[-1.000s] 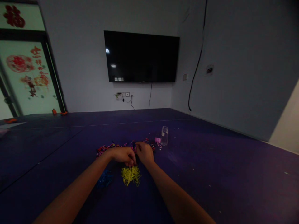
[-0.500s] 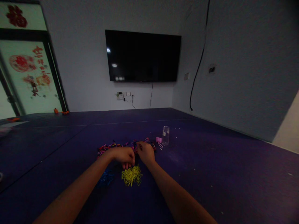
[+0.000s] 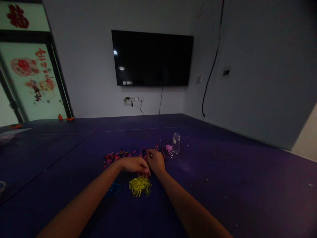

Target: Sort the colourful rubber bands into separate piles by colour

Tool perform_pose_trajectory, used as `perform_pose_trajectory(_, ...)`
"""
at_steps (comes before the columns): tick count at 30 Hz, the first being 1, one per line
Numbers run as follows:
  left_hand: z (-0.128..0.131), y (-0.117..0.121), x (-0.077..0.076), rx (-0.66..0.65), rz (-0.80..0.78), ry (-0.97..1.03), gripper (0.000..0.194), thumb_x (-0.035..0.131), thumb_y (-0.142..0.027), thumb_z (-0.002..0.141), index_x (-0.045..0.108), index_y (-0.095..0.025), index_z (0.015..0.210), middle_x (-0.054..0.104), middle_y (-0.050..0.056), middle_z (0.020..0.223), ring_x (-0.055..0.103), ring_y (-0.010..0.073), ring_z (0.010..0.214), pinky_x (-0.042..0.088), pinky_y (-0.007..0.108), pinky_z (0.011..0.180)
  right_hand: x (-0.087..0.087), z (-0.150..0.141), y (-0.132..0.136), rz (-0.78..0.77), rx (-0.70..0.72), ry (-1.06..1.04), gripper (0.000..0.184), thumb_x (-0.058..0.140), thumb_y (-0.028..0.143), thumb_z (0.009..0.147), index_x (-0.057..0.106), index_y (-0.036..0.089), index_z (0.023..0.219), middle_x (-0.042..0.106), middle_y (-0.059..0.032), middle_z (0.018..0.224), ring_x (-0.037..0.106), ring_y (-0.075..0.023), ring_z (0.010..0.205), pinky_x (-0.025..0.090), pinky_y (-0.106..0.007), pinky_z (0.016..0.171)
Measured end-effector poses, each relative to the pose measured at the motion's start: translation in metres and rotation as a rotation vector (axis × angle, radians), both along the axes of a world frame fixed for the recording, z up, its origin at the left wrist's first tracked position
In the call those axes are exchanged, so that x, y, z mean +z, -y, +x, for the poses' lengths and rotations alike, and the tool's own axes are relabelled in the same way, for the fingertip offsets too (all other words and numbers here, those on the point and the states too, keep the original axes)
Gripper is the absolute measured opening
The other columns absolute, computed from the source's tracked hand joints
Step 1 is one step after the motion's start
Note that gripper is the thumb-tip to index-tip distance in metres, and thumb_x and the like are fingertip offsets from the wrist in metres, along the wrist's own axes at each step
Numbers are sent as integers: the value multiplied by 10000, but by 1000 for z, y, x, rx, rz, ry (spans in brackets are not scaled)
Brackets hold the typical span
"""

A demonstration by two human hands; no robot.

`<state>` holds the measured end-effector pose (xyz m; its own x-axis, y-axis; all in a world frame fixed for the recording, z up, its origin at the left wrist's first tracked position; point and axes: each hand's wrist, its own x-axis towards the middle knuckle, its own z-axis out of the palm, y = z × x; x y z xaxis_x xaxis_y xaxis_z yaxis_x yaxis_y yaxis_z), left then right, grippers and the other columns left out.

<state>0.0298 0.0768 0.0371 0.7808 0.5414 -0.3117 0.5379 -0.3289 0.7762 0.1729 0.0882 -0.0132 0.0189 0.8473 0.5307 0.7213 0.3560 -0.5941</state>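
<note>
My left hand (image 3: 137, 165) is closed, its fingers curled down at the far edge of a pile of yellow rubber bands (image 3: 140, 187). Whatever lies between those fingers is too small to make out. Right beside it, my right hand (image 3: 156, 161) bends over the mixed heap of pink, red and dark bands (image 3: 111, 159), thumb and fingers drawn together. Its fingertips are partly hidden, so I cannot see what they hold. A smaller pile of blue bands (image 3: 114, 188) shows past my left forearm, which covers part of it.
An uncapped clear jar (image 3: 176, 145) stands right of the heap, with a pink band-like item (image 3: 169, 147) beside it. White scraps dot the purple floor (image 3: 210, 165). A television (image 3: 152, 59) hangs on the far wall, and a glass door (image 3: 32, 79) is at left.
My left hand has shifted right, closer to my right hand, along the top of the yellow pile. My right hand has stayed nearly in place.
</note>
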Motion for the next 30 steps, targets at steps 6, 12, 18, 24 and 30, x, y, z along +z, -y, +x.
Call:
perform_pose_trajectory(6, -27, -13, 27, 153, 224, 136, 259, 530, -326, 822, 669, -150, 952, 700, 69, 957, 622, 155, 873, 463, 251, 782, 1, -1, 1, -12, 19, -18, 277, 487, 171, 823, 699, 215, 997, 723, -35, 935, 657, -153, 835, 446, -205, 740)
perform_pose_trajectory(12, -80, -48, 22, 598, 787, -83, 305, 424, -211, 798, 677, -122, 943, 686, 107, 1028, 612, 219, 969, 441, 308, 863, 0, -1, 1, -17, 4, 15, 276, 495, 170, 816, 704, 222, 989, 724, -31, 924, 655, -156, 838, 443, -204, 754)
perform_pose_trajectory(18, -109, -65, -11, 529, 797, -180, 314, 448, -152, 716, 717, -186, 875, 718, 47, 940, 626, 197, 936, 445, 265, 848, 0, -1, 2, 5, 10, 43, 267, 495, 166, 814, 710, 224, 962, 724, -34, 902, 656, -154, 809, 435, -199, 711)
perform_pose_trajectory(24, -114, -74, -28, 454, 789, -174, 376, 438, -102, 655, 728, -207, 870, 715, 14, 965, 619, 184, 949, 431, 248, 867, 1, -1, 3, -3, -3, 57, 267, 495, 179, 818, 706, 221, 976, 723, -35, 879, 655, -156, 771, 429, -204, 675)
perform_pose_trajectory(30, -123, -78, -36, 457, 790, -134, 405, 443, -72, 597, 729, -212, 847, 707, 3, 1002, 614, 186, 993, 418, 254, 907, 1, -1, 4, 13, -1, 56, 265, 493, 176, 817, 709, 214, 965, 724, -34, 862, 655, -159, 780, 427, -205, 684)
